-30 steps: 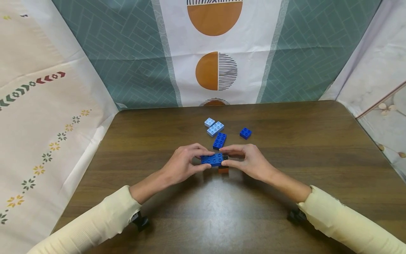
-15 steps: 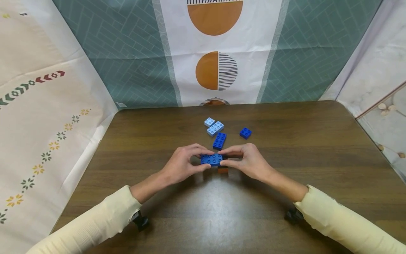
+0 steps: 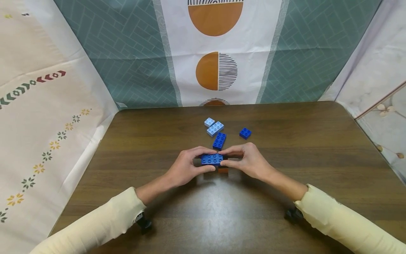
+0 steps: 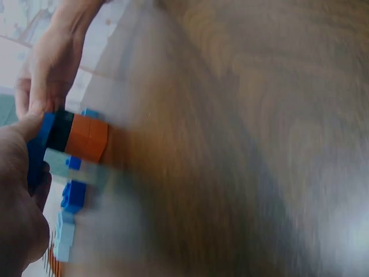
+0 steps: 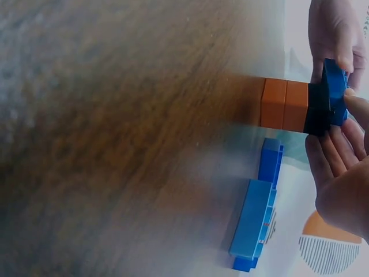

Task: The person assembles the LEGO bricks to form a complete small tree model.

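Note:
A blue eight-stud toy brick (image 3: 211,159) lies across the top of a small stack, jutting out to its left. Below it the right wrist view shows a black brick (image 5: 317,109) and two orange bricks (image 5: 285,105), the lowest at the tabletop. My left hand (image 3: 187,165) holds the blue brick from the left, fingers along its far side and thumb along its near side. At the right end, my right hand (image 3: 248,162) pinches the same brick between thumb and fingers, with other fingertips by the black brick.
Behind the hands lie a dark blue eight-stud brick (image 3: 219,141), a light blue eight-stud brick (image 3: 215,129) and a light blue four-stud brick (image 3: 209,122). A dark blue four-stud brick (image 3: 245,133) sits farther right. Patterned cloth (image 3: 136,63) hangs behind the wooden table (image 3: 152,130).
The blue brick has shifted slightly over the stack, covering more of the black brick. My left hand has slid right along the brick; my right hand has edged slightly left.

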`<action>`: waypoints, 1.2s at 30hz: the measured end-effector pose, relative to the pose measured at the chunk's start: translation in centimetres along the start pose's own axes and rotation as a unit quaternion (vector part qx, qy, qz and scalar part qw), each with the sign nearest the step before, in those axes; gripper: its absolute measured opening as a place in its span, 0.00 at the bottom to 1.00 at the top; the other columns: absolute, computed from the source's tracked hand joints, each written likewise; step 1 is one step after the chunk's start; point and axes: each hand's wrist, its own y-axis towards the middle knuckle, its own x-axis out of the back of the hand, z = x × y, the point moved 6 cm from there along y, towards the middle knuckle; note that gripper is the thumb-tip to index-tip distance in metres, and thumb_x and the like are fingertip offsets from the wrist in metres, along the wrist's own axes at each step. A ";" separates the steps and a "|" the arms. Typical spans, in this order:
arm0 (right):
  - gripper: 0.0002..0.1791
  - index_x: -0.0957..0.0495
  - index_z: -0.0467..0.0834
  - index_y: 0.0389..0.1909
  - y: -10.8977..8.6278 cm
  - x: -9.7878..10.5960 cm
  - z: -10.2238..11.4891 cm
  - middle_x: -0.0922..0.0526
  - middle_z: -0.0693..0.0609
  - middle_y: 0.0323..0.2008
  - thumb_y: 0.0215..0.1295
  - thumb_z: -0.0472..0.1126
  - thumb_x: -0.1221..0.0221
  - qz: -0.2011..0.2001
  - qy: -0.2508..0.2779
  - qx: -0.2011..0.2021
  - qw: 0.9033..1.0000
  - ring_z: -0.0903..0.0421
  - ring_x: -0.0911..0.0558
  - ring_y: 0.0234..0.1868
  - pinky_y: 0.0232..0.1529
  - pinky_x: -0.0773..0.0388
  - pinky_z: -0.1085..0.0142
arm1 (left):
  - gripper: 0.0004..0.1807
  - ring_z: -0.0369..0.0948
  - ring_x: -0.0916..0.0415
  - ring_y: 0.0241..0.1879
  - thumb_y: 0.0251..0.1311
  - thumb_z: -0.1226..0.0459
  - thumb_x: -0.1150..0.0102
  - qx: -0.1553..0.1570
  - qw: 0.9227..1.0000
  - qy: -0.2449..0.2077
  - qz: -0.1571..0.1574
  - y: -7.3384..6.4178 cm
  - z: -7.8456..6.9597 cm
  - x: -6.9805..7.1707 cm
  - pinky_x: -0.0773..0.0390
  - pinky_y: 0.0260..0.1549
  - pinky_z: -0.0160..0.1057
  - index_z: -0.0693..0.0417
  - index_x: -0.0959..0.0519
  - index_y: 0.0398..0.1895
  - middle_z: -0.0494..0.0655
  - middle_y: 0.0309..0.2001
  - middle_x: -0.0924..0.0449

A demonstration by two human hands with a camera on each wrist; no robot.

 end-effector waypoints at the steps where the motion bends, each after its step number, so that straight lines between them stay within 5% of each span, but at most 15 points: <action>1: 0.17 0.10 0.45 0.53 0.0 0.0 0.0 0.09 0.52 0.49 0.64 0.40 0.24 0.000 0.002 0.001 1.000 0.54 0.10 0.52 0.53 0.14 0.52 | 0.22 0.36 0.17 0.55 0.64 0.60 0.24 0.003 1.000 0.000 -0.004 0.1 0.0 -0.2 0.16 0.56 0.42 0.49 0.15 0.62 0.41 0.57 0.15; 11: 0.16 0.10 0.44 0.53 0.0 0.0 -0.1 0.09 0.51 0.49 0.64 0.38 0.25 -0.001 0.023 0.000 1.000 0.50 0.10 0.51 0.48 0.13 0.60 | 0.19 0.33 0.16 0.48 0.66 0.60 0.25 0.016 0.998 -0.003 -0.060 0.0 -0.1 -1.1 0.14 0.45 0.37 0.47 0.13 0.58 0.38 0.51 0.14; 20: 0.18 0.11 0.46 0.57 0.0 0.4 -0.4 0.10 0.52 0.51 0.68 0.43 0.26 0.035 0.012 -0.016 0.999 0.50 0.11 0.55 0.55 0.15 0.53 | 0.19 0.35 0.18 0.44 0.64 0.59 0.23 -0.001 0.998 0.007 -0.055 0.2 0.0 -1.0 0.14 0.40 0.39 0.48 0.12 0.57 0.38 0.48 0.14; 27: 0.18 0.16 0.41 0.63 0.7 1.5 -0.7 0.12 0.47 0.58 0.76 0.35 0.35 0.089 0.043 0.004 0.995 0.48 0.14 0.59 0.58 0.17 0.61 | 0.18 0.35 0.21 0.38 0.64 0.59 0.23 0.001 0.999 0.024 -0.048 0.4 0.1 -0.9 0.16 0.37 0.34 0.48 0.12 0.56 0.39 0.44 0.15; 32: 0.22 0.21 0.40 0.69 1.5 3.3 -0.8 0.16 0.46 0.65 0.77 0.27 0.43 0.054 0.075 0.030 0.995 0.41 0.19 0.67 0.62 0.20 0.64 | 0.18 0.36 0.19 0.39 0.64 0.59 0.23 0.007 0.999 0.029 -0.043 0.5 0.0 -0.8 0.15 0.38 0.34 0.48 0.12 0.56 0.40 0.44 0.15; 36: 0.25 0.25 0.40 0.73 1.9 5.2 -1.3 0.21 0.45 0.70 0.78 0.27 0.46 0.025 0.105 0.029 0.994 0.45 0.23 0.72 0.67 0.24 0.64 | 0.18 0.36 0.18 0.41 0.64 0.59 0.23 0.015 0.999 0.023 -0.038 0.5 0.1 -0.8 0.14 0.41 0.35 0.48 0.12 0.56 0.41 0.45 0.15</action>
